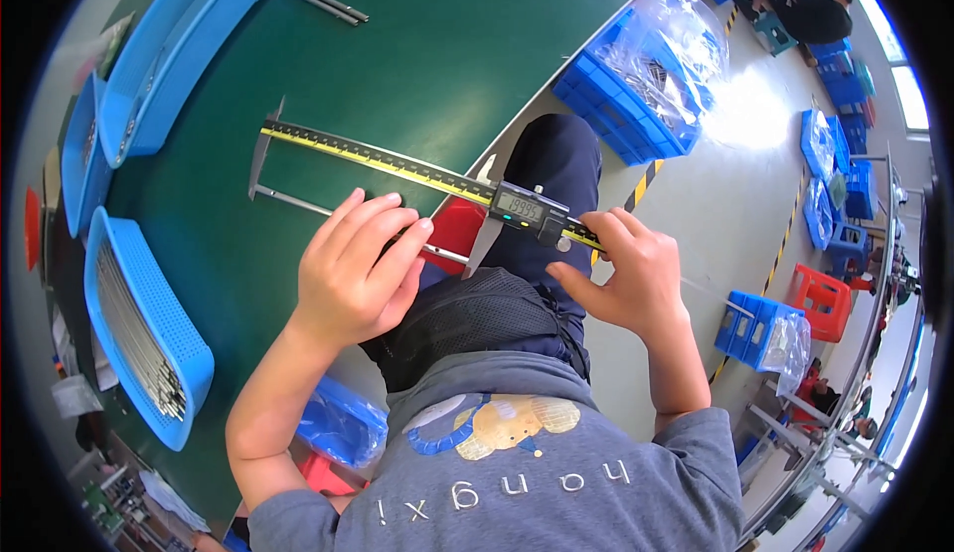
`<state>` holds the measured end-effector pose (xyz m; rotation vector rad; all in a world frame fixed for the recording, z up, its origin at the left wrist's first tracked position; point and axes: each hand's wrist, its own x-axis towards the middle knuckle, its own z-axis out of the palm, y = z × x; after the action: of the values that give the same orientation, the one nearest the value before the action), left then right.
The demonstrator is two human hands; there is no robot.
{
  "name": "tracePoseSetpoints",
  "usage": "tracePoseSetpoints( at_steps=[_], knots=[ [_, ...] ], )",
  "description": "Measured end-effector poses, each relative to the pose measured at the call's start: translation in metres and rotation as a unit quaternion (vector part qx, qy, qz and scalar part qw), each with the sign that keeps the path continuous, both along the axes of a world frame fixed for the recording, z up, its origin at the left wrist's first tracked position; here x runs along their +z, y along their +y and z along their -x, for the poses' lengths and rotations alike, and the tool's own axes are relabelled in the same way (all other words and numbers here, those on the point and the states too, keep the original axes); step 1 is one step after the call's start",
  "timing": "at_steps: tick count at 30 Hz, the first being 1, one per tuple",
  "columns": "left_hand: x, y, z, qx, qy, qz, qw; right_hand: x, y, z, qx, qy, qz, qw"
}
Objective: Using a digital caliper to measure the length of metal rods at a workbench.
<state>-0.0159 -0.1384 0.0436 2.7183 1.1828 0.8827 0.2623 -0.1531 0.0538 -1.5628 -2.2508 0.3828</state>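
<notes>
While the left hand (358,269) pinches a thin metal rod (298,202) between the jaws of the long caliper (397,166) above the green table (397,45), the right hand (626,269) grips its slider; stiff, light, best held near the middle.

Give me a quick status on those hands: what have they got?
Left hand pinches a thin metal rod between the caliper's jaws. Right hand grips the digital caliper by its slider. Nothing in the way on the green table.

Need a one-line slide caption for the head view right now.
Left hand steadies a thin rod between the jaws of a long digital caliper while the right hand works its slider, above a green table.
</notes>
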Motion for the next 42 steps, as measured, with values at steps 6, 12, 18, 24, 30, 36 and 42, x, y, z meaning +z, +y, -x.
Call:
tracePoseSetpoints(
  at_steps=[6,12,18,24,30,36,42],
  knots=[
    [-0.001,0.003,-0.001,0.003,0.001,0.01,1.0,0.0,0.0,-0.002,-0.004,-0.01,0.004,1.0],
    [-0.004,0.007,-0.001,0.002,0.004,-0.007,1.0,0.0,0.006,0.0,-0.003,-0.008,0.005,1.0],
    [0.011,-0.01,0.002,-0.03,0.126,-0.092,0.987,-0.009,0.005,0.003,-0.009,0.01,-0.007,1.0],
    [0.101,-0.01,0.043,0.06,0.046,-0.186,0.98,-0.009,-0.001,-0.008,-0.028,0.052,-0.002,0.998],
    [0.1,0.064,0.158,0.216,0.07,-0.313,0.922,-0.01,0.003,-0.002,-0.013,0.054,-0.01,0.998],
    [0.054,0.098,0.234,0.336,0.171,-0.139,0.916,-0.016,0.002,-0.007,-0.009,0.034,-0.008,0.999],
    [0.064,0.055,0.264,0.547,0.083,-0.076,0.83,-0.017,0.002,-0.009,-0.026,0.045,0.004,0.999]
  ],
)
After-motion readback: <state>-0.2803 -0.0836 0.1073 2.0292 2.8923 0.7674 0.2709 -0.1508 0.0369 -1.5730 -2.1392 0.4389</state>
